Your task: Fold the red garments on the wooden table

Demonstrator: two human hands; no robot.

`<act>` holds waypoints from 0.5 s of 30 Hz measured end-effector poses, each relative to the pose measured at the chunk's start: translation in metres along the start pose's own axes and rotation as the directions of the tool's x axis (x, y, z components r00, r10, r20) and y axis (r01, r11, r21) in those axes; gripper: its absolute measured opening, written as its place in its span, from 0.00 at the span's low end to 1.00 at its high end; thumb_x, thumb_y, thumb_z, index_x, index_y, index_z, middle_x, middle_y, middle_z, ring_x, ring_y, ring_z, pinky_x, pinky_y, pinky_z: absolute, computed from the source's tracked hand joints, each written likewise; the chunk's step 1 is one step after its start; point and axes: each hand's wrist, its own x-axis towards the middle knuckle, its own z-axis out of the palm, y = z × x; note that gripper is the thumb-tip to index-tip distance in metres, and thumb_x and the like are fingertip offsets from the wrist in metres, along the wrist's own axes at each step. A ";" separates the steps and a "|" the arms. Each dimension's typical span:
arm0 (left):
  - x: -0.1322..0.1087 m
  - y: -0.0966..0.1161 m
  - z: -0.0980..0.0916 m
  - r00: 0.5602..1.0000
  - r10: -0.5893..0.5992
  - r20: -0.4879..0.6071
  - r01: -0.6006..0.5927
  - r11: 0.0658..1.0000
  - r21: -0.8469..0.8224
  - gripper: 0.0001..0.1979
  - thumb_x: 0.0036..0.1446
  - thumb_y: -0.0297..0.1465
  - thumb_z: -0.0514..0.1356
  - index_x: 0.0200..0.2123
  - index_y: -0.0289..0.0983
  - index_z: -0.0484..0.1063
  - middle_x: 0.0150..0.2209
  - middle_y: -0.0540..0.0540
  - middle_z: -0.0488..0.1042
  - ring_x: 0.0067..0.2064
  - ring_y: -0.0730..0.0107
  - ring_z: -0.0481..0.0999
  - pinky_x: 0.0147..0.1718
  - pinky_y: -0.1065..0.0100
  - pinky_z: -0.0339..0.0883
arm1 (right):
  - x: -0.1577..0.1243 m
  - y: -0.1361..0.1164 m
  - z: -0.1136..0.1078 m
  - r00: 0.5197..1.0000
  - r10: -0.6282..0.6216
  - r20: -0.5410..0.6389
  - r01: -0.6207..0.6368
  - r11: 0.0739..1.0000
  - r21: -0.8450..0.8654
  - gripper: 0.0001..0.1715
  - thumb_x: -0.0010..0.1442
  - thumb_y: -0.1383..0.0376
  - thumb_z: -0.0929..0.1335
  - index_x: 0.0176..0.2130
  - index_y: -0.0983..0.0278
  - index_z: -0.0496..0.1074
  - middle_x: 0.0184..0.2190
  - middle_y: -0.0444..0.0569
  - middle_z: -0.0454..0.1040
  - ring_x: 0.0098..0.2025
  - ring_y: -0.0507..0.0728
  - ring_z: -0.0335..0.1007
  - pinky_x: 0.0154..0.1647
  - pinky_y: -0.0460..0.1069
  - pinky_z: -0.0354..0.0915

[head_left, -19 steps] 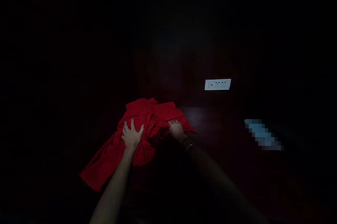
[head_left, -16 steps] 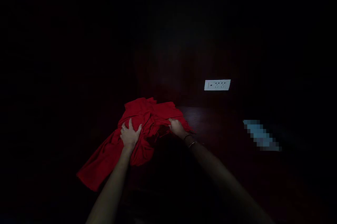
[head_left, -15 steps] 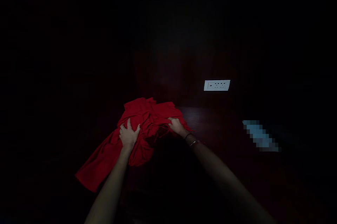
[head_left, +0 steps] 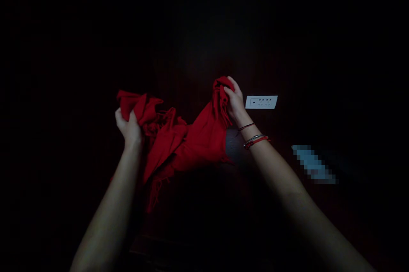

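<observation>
A red fringed scarf hangs bunched and creased between my two hands, its lower folds over a dark surface. At the left, my left hand is closed around one gathered part, with the thumb on the near side and the other fingers partly behind the cloth. My right hand grips another bunched end, raised higher, with fringe dangling below it. Bracelets circle the right wrist. Darkness hides the scarf's lower left part.
A white socket panel is just right of my right hand. Farther right lies a pale, pixelated patch that I cannot identify. A dim bit of surface shows beside the scarf; the surroundings are very dark.
Both hands have risen and moved apart, lifting parts of the scarf that lay flat before. My left hand has gone from spread on the cloth to closed around it.
</observation>
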 end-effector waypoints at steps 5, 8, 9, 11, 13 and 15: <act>0.035 0.035 0.023 0.979 0.205 -0.021 -0.205 0.979 0.019 0.21 0.55 0.36 0.50 0.50 0.31 0.55 0.46 0.44 0.66 0.45 0.75 0.67 0.43 0.65 0.62 | -0.031 0.010 -0.002 0.822 0.331 0.464 0.049 0.770 -0.637 0.44 0.49 0.57 0.66 0.60 0.66 0.47 0.59 0.58 0.49 0.60 0.61 0.44 0.58 0.57 0.44; 0.026 0.020 0.014 0.972 -0.025 0.234 -0.091 0.878 0.470 0.26 0.53 0.36 0.53 0.53 0.31 0.54 0.49 0.39 0.64 0.50 0.62 0.65 0.44 0.57 0.61 | -0.071 0.024 0.014 0.601 0.657 0.455 0.084 0.514 -0.854 0.55 0.44 0.50 0.68 0.62 0.60 0.38 0.62 0.59 0.38 0.61 0.71 0.31 0.54 0.67 0.41; 0.020 0.013 0.009 0.935 -0.204 0.291 -0.020 0.787 0.617 0.29 0.51 0.37 0.55 0.54 0.31 0.54 0.51 0.36 0.62 0.51 0.55 0.63 0.44 0.54 0.60 | -0.083 0.030 0.020 0.565 0.697 0.442 0.103 0.472 -0.876 0.57 0.43 0.48 0.68 0.62 0.57 0.35 0.62 0.57 0.33 0.61 0.73 0.26 0.52 0.70 0.41; 0.006 0.003 -0.004 0.823 -0.484 0.299 0.051 0.586 0.809 0.37 0.49 0.41 0.57 0.57 0.30 0.49 0.55 0.29 0.55 0.54 0.44 0.59 0.44 0.49 0.58 | -0.103 0.040 0.031 0.515 0.716 0.471 0.139 0.473 -0.870 0.60 0.41 0.46 0.68 0.61 0.54 0.32 0.62 0.57 0.29 0.60 0.76 0.25 0.49 0.72 0.44; -0.008 -0.001 -0.017 0.771 -0.571 0.281 0.035 0.479 0.877 0.42 0.48 0.48 0.54 0.59 0.31 0.43 0.58 0.27 0.47 0.56 0.39 0.54 0.44 0.47 0.58 | -0.115 0.049 0.037 0.495 0.679 0.542 0.186 0.527 -0.829 0.60 0.40 0.48 0.70 0.61 0.54 0.35 0.62 0.60 0.35 0.59 0.76 0.35 0.49 0.68 0.50; -0.024 -0.002 -0.029 0.745 -0.578 0.333 -0.042 0.458 0.888 0.45 0.46 0.52 0.52 0.61 0.34 0.38 0.59 0.27 0.45 0.57 0.41 0.53 0.45 0.51 0.59 | -0.120 0.057 0.040 0.553 0.605 0.572 0.211 0.563 -0.799 0.49 0.42 0.56 0.71 0.59 0.57 0.49 0.58 0.62 0.49 0.55 0.72 0.51 0.47 0.62 0.56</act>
